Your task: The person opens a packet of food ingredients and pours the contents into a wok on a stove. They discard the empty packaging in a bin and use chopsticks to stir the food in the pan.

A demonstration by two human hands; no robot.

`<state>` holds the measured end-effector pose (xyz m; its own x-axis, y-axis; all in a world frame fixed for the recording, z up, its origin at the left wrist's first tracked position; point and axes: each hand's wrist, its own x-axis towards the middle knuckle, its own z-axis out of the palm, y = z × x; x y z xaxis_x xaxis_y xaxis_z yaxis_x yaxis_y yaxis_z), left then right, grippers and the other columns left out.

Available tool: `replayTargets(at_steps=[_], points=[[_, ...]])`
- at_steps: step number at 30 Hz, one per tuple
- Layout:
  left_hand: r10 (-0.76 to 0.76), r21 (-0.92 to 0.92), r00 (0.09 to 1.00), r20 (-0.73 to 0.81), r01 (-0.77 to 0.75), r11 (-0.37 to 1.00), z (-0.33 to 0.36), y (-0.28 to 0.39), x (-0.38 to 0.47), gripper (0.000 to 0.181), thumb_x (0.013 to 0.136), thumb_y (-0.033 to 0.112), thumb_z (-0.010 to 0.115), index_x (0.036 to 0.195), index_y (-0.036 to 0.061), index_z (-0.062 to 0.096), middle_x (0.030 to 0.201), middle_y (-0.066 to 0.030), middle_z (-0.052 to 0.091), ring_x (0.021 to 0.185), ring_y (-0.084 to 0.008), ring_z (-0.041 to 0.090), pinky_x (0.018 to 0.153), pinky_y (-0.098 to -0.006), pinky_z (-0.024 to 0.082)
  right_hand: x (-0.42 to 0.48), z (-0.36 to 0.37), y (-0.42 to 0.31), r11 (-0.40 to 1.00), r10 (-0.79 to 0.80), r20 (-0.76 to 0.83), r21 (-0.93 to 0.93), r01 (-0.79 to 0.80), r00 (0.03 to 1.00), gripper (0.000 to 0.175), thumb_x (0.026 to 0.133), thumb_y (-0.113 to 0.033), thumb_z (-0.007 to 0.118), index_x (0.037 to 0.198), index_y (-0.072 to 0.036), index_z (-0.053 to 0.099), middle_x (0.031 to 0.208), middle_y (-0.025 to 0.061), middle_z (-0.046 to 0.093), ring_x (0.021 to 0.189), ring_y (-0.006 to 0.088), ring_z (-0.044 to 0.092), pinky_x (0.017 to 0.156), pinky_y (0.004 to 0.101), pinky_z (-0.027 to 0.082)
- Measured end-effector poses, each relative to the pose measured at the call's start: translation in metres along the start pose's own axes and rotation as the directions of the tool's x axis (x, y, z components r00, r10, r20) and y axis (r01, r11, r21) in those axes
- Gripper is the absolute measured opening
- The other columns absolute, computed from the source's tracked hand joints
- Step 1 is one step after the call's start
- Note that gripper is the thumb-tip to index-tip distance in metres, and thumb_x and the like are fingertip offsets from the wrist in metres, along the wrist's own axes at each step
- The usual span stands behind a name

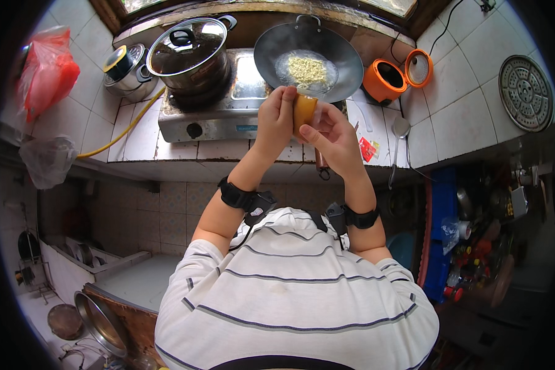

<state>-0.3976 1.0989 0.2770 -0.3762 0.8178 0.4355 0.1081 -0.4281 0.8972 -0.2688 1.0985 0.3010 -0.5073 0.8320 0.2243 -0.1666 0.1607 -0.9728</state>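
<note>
Between my hands, over the front edge of the gas stove, is a yellow-brown container or packet (305,109) with a clear, shiny part along its right side. My left hand (276,121) grips it from the left, thumb up along its side. My right hand (336,138) holds its right side with curled fingers, the thumb at its lower edge. What is inside cannot be seen. Just beyond sits a dark wok (267,58) on the right burner, where a block of instant noodles (307,70) lies in bubbling water. The wok's wooden handle (321,159) points toward me, below my right hand.
A lidded steel pot (199,76) stands on the left burner of the gas stove (226,118). On the right are an open orange rice cooker (385,81), a ladle (401,127) and a red torn wrapper (366,149). A yellow gas hose (125,130) crosses the left counter.
</note>
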Motion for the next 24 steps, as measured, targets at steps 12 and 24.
replayTargets(at_steps=[12,24], points=[[-0.128,-0.216,0.954,0.27,0.19,0.958,0.007,-0.005,-0.005,0.024,0.089,0.025,0.042,0.083,0.0021,0.05,0.062,-0.0047,0.049,0.048,-0.0105,0.047,0.043,-0.0228,0.037,0.007,0.008,0.019,0.844,-0.346,-0.378,-0.525,0.109,0.858,0.032,0.088,-0.031,0.045,0.076,-0.002,0.043,0.057,0.0091,0.048,0.051,0.0108,0.045,0.048,0.0247,0.037],[-0.005,-0.083,0.917,0.399,0.042,0.996,0.015,0.007,-0.015,0.013,0.086,0.014,0.049,0.089,0.0014,0.047,0.068,0.0006,0.052,0.051,-0.0024,0.045,0.041,-0.0162,0.036,0.002,-0.002,0.012,0.916,-0.299,-0.447,-0.382,0.122,0.843,0.027,0.089,-0.025,0.044,0.073,-0.002,0.046,0.058,0.0033,0.045,0.053,0.007,0.039,0.048,0.0227,0.035]])
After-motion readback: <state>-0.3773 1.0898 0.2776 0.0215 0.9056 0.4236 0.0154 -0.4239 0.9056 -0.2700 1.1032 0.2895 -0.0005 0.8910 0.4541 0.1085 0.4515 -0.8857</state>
